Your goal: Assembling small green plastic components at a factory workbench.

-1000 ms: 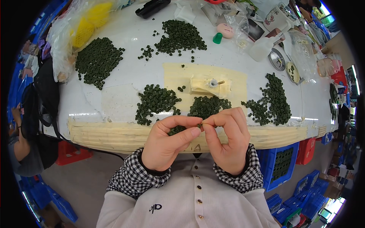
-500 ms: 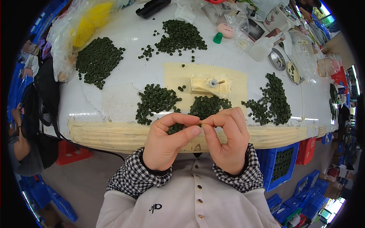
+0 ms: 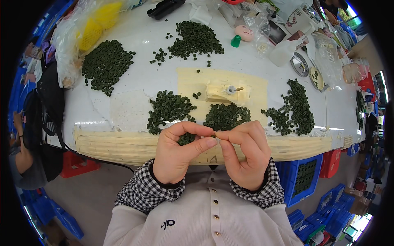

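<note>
My left hand (image 3: 177, 151) and my right hand (image 3: 246, 155) meet fingertip to fingertip just over the table's padded front edge. Thumb and index finger of each are pinched together. Whatever sits between the fingertips is tiny and mostly covered, so I cannot make out its kind. Just beyond my fingers lies a heap of small dark green round pieces (image 3: 225, 116), and a similar pile (image 3: 169, 107) is to its left, partly behind my left hand. Behind the nearer heap, a small block wrapped in yellowish tape (image 3: 215, 94) holds a short upright peg (image 3: 231, 89).
More green pieces lie in piles at the far left (image 3: 107, 65), the back (image 3: 193, 41) and the right (image 3: 300, 107). A round tin (image 3: 299, 64), a white squeeze bottle (image 3: 283, 53) and plastic bags crowd the back right. A blue crate (image 3: 301, 180) stands below the table's right edge.
My right thumb and index finger have shifted slightly at the pinch, and the right fingers bend a little more. My left hand has hardly moved.
</note>
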Motion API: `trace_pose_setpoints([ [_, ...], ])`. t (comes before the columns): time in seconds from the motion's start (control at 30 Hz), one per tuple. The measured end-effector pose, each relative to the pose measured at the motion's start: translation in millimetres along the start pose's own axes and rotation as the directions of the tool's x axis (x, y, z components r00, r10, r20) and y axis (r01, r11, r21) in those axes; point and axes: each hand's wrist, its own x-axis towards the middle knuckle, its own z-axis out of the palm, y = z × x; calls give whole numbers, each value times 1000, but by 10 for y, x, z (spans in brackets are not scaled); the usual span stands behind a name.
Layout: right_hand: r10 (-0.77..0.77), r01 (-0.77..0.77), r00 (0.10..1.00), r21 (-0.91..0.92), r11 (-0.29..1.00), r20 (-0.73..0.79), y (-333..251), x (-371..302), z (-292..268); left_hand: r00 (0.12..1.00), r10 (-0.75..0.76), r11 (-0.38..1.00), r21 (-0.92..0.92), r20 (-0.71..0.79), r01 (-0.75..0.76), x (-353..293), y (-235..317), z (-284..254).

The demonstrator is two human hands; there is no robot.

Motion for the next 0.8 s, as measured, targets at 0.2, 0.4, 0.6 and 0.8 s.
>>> trace_pose_setpoints([
  [0.2,88,-137,982,315,939,164,82,10,-134,973,-147,986,-48,178,158,25,64,-69],
  [0.4,7,-76,977,319,945,212,116,29,-221,950,-224,973,103,218,206,29,90,-93],
  [0.6,118,-253,941,425,869,318,137,11,-262,948,-150,963,258,279,76,35,87,-78],
  [0.8,60,-190,944,384,903,326,154,27,-260,948,-117,961,275,294,34,49,58,-90],
])
